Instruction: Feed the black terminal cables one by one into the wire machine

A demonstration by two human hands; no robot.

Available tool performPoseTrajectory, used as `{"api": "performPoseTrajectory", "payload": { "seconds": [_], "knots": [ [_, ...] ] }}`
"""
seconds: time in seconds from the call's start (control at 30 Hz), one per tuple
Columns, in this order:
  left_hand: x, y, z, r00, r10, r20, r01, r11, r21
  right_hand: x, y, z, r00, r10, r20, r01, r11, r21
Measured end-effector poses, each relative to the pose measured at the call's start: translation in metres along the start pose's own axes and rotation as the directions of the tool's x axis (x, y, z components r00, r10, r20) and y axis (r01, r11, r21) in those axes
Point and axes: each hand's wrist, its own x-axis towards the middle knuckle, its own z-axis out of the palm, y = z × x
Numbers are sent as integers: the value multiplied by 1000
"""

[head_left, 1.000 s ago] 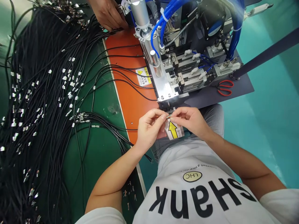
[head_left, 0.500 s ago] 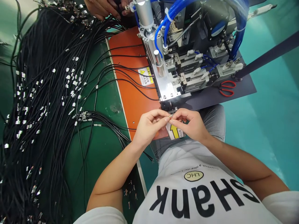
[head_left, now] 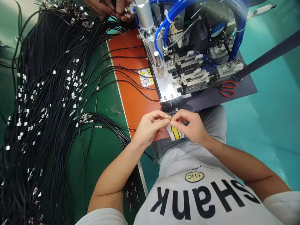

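Near the orange plate's [head_left: 140,114] lower right corner, the left hand [head_left: 150,126] and right hand [head_left: 191,125] pinch one small metallic piece [head_left: 170,117], now covering more of it than before, which suggests a firmer hold

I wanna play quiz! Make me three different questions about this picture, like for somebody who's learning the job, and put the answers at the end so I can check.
1. Pick one: what colour shows on the scissors?
A) Blue
B) Red
C) White

2. True or false: the person's left hand and right hand are held wide apart.

3. Fill in the missing word: the big arrow on the white label close to the hands is ____.

Key:
1. B
2. False: the two hands meet at a small piece.
3. Yellow
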Motion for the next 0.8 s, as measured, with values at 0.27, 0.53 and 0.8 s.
{"api": "performPoseTrajectory", "payload": {
  "seconds": [0.27,0.53,0.8],
  "knots": [
    [-2,2,4,999,30,-38,-29,999,21,0,-1,2,1000,-7,1,7,1000,1],
    [-2,-4,4,996,40,-77,-40,999,-2,-3,-4,8,997,-60,-52,54,994,-98],
    [-4,-8,8,984,159,-83,-154,986,63,-4,-2,10,994,-66,-89,52,986,-158]
  ]
}}
